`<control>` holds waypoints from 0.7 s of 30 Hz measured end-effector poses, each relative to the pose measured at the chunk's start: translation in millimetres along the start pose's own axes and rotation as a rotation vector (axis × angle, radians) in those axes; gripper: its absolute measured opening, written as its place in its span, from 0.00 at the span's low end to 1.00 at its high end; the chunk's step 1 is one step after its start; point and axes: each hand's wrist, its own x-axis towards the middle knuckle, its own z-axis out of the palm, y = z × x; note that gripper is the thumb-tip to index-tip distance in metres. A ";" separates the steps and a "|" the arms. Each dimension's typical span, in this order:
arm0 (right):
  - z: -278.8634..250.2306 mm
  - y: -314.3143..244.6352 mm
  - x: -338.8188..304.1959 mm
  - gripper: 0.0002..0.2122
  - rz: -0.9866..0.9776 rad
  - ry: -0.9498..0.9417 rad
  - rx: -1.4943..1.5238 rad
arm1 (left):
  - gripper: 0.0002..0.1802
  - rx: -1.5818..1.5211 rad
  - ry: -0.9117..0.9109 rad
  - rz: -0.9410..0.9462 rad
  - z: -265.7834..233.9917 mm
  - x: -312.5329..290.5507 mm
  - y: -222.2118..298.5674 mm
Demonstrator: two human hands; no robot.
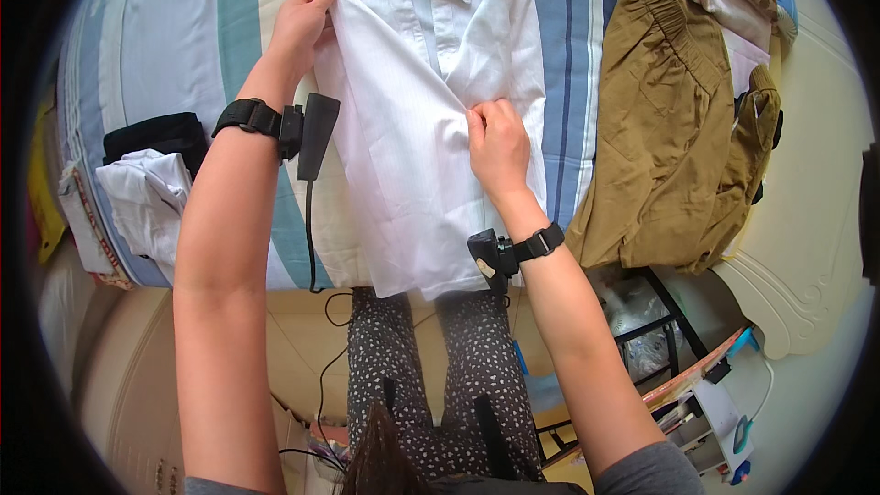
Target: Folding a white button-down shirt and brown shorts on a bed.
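Note:
A white collared shirt lies spread on the striped bed, its collar at the far end and its lower hem at the near edge. My left hand is closed in a pinch on the shirt's left side, just below the collar. Toward the middle right of the shirt, my right hand is closed on a fold of the front cloth. A diagonal crease of fabric runs taut between the two hands. Each wrist wears a black strap with a small dark device, and the left device has a cable hanging down.
Folded white and black garments sit on the bed's left side. Brown trousers with an elastic waist lie to the right, beside other clothes. A cream carved headboard stands far right. Below it are a black-framed rack and a tray of small items.

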 end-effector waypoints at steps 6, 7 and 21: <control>-28.0 -16.1 -16.9 0.06 -0.066 0.059 -0.016 | 0.22 -0.164 0.086 0.133 3.2 -81.9 -31.3; -34.0 -15.4 -27.8 0.06 -0.066 0.059 -0.021 | 0.23 -0.178 0.103 0.108 5.3 -110.1 -48.4; -82.3 -1.5 -126.5 0.14 -0.290 -0.431 0.056 | 0.10 0.236 0.124 -0.273 20.4 -310.5 -230.3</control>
